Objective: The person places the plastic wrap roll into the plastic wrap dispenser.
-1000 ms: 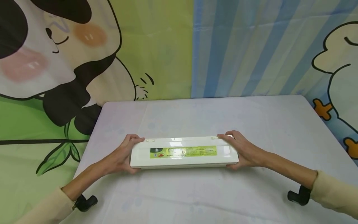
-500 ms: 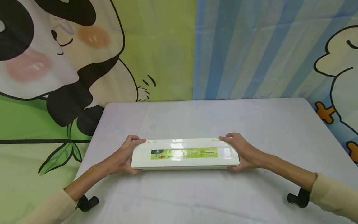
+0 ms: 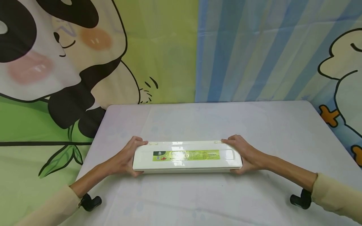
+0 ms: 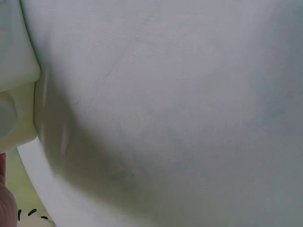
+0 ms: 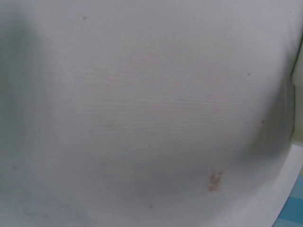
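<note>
A long white plastic box with a lid, shaped like a cling film dispenser (image 3: pixel 187 164), lies crosswise at the middle of the table. Its yellow-green label (image 3: pixel 186 155) faces up, and two small tabs show along its back edge. At the left end, my left hand (image 3: pixel 130 157) grips it, thumb at the front corner and fingers at the back. My right hand (image 3: pixel 244 153) holds the right end in the same way. In the left wrist view, part of the dispenser's end (image 4: pixel 21 111) shows a round piece; the right wrist view catches only a sliver of it (image 5: pixel 298 104).
A white cloth covers the table (image 3: pixel 198 197), whose rounded far corners meet a printed curtain (image 3: pixel 161 40). A panda figure is on its left and a white bird figure on its right. Black wrist cameras (image 3: pixel 90 202) hang under both sleeves.
The head view has tilted slightly, so everything sits a little lower in it. The dispenser's front face shows slightly more. Both hands keep the same grip.
</note>
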{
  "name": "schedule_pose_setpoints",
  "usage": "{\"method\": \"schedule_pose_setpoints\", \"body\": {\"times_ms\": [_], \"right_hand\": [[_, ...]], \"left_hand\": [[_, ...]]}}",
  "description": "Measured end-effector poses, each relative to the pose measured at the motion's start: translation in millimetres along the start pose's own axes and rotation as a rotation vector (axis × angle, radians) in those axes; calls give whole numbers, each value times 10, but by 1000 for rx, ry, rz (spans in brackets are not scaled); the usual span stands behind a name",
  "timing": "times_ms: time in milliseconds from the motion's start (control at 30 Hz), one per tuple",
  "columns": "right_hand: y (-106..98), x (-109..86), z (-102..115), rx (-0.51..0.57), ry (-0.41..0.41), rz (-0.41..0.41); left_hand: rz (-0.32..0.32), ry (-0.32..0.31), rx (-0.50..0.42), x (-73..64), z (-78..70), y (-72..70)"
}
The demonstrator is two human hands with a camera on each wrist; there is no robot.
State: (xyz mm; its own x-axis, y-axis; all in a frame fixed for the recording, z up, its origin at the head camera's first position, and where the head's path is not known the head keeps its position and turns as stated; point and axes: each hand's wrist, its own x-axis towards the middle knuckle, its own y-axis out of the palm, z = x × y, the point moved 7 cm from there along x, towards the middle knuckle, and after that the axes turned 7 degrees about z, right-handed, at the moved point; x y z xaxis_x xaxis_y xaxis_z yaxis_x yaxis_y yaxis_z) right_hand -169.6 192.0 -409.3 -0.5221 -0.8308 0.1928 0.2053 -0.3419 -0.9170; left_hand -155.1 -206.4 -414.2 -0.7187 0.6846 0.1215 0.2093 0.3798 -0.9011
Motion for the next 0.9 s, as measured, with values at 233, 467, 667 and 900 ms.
{"method": "schedule_pose_setpoints", "body": {"times_ms": [233,467,667,900], "right_hand": [[1,-11,21,-21,22,1],[-13,0,36,-48,12,6],[17,18,-19,60,51,77],[88,-14,-89,315,104,130]], "left_hand": [[11,13,-14,7,15,19],[4,4,-30,-16,25,27],[41,-9,-53,3,37,31],[192,-111,-222,29,74,72]]}}
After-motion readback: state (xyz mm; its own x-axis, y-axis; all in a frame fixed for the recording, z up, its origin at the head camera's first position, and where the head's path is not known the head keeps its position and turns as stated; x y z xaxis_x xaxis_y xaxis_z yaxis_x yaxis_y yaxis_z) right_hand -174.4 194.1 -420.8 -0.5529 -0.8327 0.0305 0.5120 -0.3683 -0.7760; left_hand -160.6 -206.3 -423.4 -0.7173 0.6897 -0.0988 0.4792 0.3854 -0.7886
